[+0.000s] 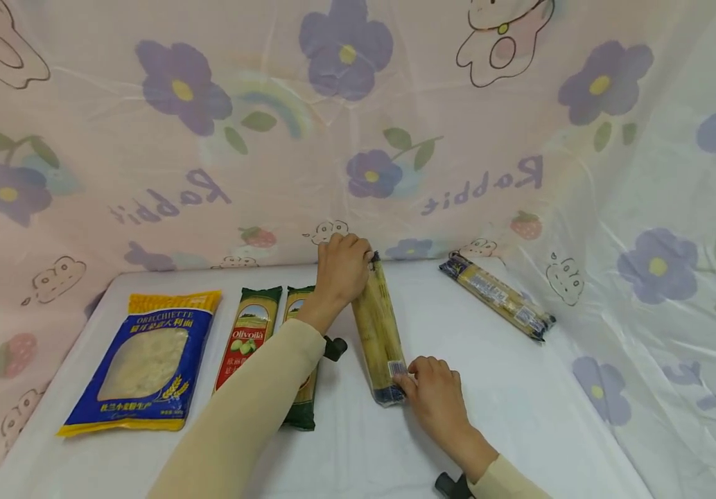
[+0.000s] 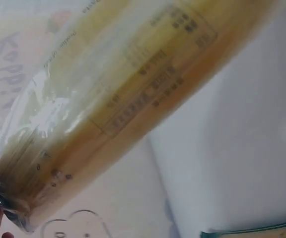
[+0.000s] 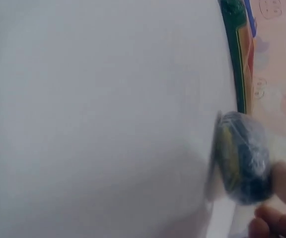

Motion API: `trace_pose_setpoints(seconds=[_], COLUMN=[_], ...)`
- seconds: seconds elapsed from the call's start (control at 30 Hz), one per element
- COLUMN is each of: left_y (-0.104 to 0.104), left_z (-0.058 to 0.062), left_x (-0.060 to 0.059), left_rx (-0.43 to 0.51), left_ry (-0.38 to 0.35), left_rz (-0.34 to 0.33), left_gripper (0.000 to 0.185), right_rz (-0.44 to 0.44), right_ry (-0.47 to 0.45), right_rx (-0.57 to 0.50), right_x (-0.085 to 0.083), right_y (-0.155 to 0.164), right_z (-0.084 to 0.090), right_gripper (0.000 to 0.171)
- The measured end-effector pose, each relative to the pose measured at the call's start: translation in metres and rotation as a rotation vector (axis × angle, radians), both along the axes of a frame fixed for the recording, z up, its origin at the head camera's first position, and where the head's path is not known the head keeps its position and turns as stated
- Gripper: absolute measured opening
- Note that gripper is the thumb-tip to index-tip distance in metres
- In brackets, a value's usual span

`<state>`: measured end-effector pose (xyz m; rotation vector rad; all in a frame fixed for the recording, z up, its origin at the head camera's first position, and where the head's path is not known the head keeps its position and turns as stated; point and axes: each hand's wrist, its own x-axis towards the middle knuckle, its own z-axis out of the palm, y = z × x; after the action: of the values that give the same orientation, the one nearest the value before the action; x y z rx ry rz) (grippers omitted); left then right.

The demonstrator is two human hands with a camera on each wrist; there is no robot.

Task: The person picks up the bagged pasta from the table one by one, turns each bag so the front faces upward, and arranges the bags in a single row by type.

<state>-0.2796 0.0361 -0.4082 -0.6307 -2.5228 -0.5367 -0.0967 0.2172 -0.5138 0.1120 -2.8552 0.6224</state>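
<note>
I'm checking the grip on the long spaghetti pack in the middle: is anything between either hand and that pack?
Nothing visible is. The left hand grips the far end of the spaghetti pack and the right hand holds its near end. The green Olivoila pack lies apart, to the left.

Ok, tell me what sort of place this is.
Probably a makeshift recording booth, not a real kitchen: a white table walled in by a flowered "Rabbit" plastic sheet, with pasta packets laid out in a row, such as the orecchiette bag. Both hands hold one spaghetti packet.
</note>
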Motion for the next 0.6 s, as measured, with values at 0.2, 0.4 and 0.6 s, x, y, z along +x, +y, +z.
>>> trace_pose_setpoints(seconds=[0.2, 0.4, 0.6], left_y=[0.002, 0.005, 0.004], left_z=[0.016, 0.032, 0.037], left_x=[0.010, 0.019, 0.024], left_rx=[0.056, 0.084, -0.026], left_ry=[0.099, 0.234, 0.301], left_rz=[-0.090, -0.130, -0.104], left_gripper=[0.018, 0.018, 0.022], right_rz=[0.036, 0.041, 0.023], right_ry=[-0.130, 0.108, 0.225], right_rx=[-0.169, -0.122, 0.025], right_x=[-0.008, -0.013, -0.016], right_y=[0.005, 0.003, -0.005], right_z=[-0.002, -0.002, -0.004], right_gripper=[0.027, 0.033, 0.037])
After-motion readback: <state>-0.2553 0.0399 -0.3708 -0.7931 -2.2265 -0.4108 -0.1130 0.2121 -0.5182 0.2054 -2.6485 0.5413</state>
